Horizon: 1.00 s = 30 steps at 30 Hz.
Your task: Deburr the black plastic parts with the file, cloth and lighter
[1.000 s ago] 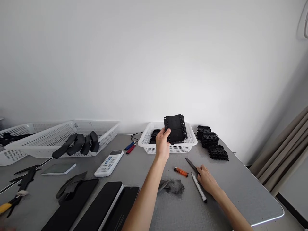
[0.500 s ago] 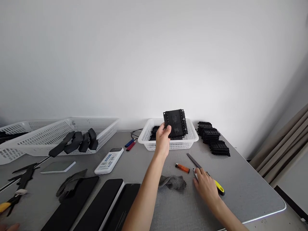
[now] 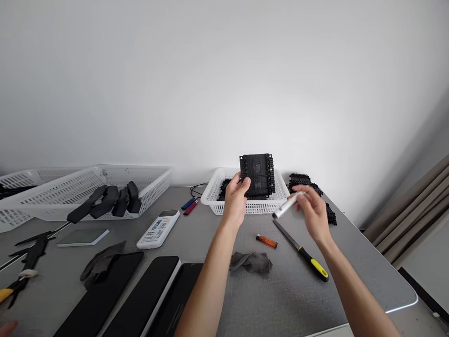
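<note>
My left hand [image 3: 236, 199] grips a flat black ridged plastic panel [image 3: 259, 174] by its left edge, thumb on its face. The panel is upright, with toothed strips down both sides. Behind and below it stands a white perforated basket [image 3: 242, 206] holding more black pieces. My right hand [image 3: 314, 210] is raised over the table, its fingers closed on a white pen-shaped tool [image 3: 287, 205] with a dark end pointing down and left; its exact kind is unclear. Under that hand lies a file [image 3: 305, 255] with a black and yellow handle. An orange lighter [image 3: 267, 241] is beside the file.
Stacked black panels [image 3: 305, 183] stand at the back right. A grey cloth [image 3: 252, 263] lies in front, with black phone-like slabs [image 3: 147, 290] to its left. Further left are a white power bank [image 3: 159, 229], large baskets [image 3: 105, 213], a caliper-like tool [image 3: 33, 255] and another person's fingers [image 3: 7, 327].
My right hand has lifted off the table beside the file, bringing up the white pen-shaped tool. My left hand still holds the panel, now facing me more squarely.
</note>
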Motion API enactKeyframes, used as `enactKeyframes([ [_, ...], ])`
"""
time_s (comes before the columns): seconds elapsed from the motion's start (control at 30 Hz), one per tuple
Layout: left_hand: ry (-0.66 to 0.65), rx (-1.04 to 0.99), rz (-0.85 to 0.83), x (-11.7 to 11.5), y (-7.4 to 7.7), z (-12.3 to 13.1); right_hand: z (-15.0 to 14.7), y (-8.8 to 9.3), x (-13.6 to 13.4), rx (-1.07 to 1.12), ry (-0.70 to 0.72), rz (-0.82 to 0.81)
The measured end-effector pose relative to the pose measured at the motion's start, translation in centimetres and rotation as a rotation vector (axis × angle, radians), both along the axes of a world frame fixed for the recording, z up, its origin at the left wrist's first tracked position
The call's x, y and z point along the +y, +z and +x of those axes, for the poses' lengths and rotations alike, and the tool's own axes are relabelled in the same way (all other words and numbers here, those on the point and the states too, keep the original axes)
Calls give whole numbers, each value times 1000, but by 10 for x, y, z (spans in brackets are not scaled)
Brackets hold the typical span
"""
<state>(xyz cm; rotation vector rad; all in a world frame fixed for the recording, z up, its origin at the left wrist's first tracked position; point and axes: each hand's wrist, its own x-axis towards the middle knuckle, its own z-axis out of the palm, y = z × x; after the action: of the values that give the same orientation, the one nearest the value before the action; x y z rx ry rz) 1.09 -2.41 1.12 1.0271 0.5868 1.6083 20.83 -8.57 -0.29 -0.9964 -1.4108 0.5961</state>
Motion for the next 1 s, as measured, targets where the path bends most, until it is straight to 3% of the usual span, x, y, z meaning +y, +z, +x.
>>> enactKeyframes([
  [0.1, 0, 28, 3, -1, 1, -2, -8, 22, 18, 241, 25, 55],
  [0.3, -37, 31, 16, -9, 9, -3, -35, 28, 43, 532, 159, -42],
  [0.47, -43, 63, 47, -12, 14, -2, -53, 25, 58, 503, 189, -78],
  [0.77, 147, 80, -9, -8, 8, -4, -72, 18, 60, 431, 56, 50],
  [0.87, 196, 119, 35, -8, 9, -5, -73, 15, 62, 433, 85, 37],
  [1.0, 132, 270, 73, -8, 10, -4, -72, 13, 65, 512, 12, 81],
])
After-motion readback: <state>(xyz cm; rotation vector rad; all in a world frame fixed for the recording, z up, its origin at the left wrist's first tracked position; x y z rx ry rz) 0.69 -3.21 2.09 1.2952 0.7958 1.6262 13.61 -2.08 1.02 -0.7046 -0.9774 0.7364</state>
